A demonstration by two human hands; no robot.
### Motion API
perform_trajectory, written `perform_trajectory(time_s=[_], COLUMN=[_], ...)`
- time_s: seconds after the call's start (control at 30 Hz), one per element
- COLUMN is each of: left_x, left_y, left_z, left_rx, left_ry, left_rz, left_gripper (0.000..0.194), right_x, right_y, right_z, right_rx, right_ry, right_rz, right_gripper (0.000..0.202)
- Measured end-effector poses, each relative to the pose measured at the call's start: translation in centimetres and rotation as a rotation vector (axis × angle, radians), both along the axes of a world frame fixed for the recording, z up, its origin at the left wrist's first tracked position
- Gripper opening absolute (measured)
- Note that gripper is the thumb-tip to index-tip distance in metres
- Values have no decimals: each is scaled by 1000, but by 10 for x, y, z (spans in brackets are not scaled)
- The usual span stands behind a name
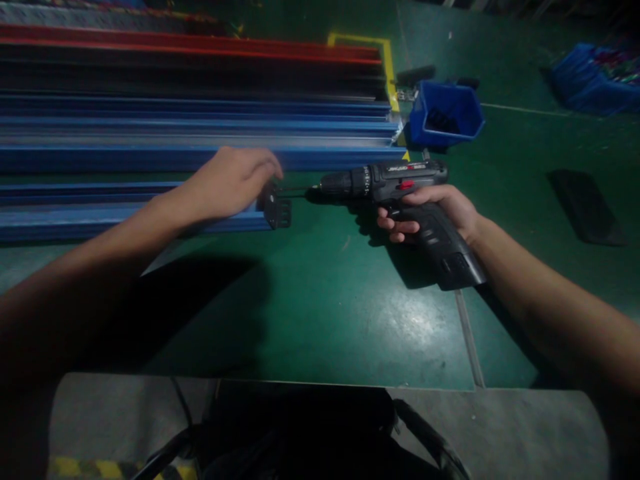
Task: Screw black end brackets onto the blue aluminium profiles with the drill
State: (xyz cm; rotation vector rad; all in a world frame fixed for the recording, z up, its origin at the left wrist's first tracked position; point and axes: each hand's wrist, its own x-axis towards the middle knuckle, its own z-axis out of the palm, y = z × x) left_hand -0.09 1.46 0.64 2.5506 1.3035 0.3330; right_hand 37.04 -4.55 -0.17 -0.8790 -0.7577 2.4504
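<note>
My right hand (445,207) is wrapped round the grip of a black cordless drill (407,177), with a red switch on its side. The drill points left, and its thin bit (297,193) reaches the black end bracket (275,208) on a blue metal profile (235,221). Over that profile's right end lies my left hand (235,177), its fingers curled down around the profile and bracket. The fingertips are partly hidden behind the bracket. Whether the bit sits in a screw, I cannot tell.
Behind my left hand lie several long blue profiles (325,159) and a red one (300,50). A blue bin (447,133) with dark parts stands behind the drill. Far right are another blue bin (590,87) and a dark flat object (585,207) on the green tabletop (340,320).
</note>
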Motion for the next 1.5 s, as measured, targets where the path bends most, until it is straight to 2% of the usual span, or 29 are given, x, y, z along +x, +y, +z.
perform_trajectory(time_s=[0.63, 1.33, 1.5], left_x=[0, 2, 0], left_y=[-1, -2, 0], left_z=[1, 4, 0], left_rx=[-9, -18, -10], left_ry=[17, 31, 5], left_rz=[0, 28, 23], left_gripper=[44, 43, 43], right_x=[-2, -5, -3], right_y=[-1, -1, 0], right_z=[3, 5, 3], right_rx=[15, 22, 30], right_ry=[-92, -101, -72], right_rz=[-24, -30, -9], right_gripper=[22, 22, 20])
